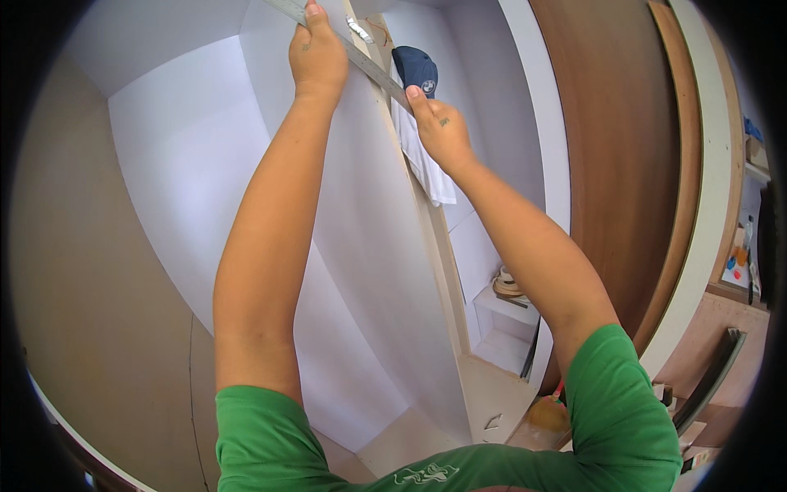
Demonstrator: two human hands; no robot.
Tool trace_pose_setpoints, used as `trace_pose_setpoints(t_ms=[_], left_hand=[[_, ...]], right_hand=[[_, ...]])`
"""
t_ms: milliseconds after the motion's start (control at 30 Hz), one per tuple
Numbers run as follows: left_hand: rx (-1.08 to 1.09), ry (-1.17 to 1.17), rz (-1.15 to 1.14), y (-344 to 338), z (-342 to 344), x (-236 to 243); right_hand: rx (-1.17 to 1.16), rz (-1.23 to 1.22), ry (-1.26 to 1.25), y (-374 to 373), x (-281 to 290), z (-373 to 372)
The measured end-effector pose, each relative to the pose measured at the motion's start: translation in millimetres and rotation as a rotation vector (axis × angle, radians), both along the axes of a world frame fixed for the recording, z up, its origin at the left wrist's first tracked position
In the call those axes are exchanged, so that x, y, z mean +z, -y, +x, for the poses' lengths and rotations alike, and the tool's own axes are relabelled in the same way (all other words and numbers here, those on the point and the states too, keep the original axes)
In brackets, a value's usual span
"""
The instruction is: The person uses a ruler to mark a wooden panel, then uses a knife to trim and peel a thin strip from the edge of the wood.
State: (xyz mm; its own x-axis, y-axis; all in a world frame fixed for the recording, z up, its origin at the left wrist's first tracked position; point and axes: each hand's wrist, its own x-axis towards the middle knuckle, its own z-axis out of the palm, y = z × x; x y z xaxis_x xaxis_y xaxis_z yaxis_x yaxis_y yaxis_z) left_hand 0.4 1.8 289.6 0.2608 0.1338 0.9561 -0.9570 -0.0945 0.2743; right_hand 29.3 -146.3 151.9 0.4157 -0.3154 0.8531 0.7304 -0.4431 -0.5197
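Both my arms reach up and forward with a long steel ruler (373,72) between them, slanting down from upper left to right. My left hand (318,57) grips it near the top edge of the view, thumb along its face. Lower and to the right, my right hand (441,129) pinches the ruler's other end. The ruler crosses the front edge of a white upright cabinet panel (385,205). Just behind my right hand hang a dark blue cap (416,69) and a white cloth (426,168).
White cabinet compartments open on both sides of the panel. A low shelf holds a coiled beige roll (508,283). At right stands a brown wooden board (623,164); beyond it are shelves with small items and a dark curved strip (713,381). A beige wall (74,246) is at left.
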Motion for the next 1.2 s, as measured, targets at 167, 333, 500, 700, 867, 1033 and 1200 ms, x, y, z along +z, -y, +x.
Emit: trace_pose_setpoints(t_ms=[167, 333, 500, 700, 867, 1033, 1200], left_hand=[[0.015, 0.103, -0.127, -12.3, -12.9, 2.2], [0.047, 0.135, -0.151, -19.1, -13.3, -1.4], [0.069, 0.142, -0.153, -19.7, -13.8, 1.5], [0.078, 0.216, -0.167, -18.3, -4.6, 10.0], [0.158, 0.126, -0.128, -6.2, 10.0, 9.2], [0.300, 0.086, -0.022, 19.8, 31.8, 7.9], [0.100, -0.064, 0.011, -7.2, 8.4, 3.7]], right_hand=[[0.021, -0.053, -0.030, -15.3, 15.4, -18.7], [0.052, -0.062, -0.063, -21.1, 12.6, -21.9], [0.013, -0.109, 0.020, -15.1, 23.5, -4.1], [0.062, -0.083, 0.019, -16.0, 29.5, 5.3], [0.049, -0.001, 0.043, -9.8, 20.4, 21.9], [0.002, -0.001, -0.061, 22.3, 6.4, 29.6], [0.044, -0.055, -0.047, 6.0, 8.9, 1.5]])
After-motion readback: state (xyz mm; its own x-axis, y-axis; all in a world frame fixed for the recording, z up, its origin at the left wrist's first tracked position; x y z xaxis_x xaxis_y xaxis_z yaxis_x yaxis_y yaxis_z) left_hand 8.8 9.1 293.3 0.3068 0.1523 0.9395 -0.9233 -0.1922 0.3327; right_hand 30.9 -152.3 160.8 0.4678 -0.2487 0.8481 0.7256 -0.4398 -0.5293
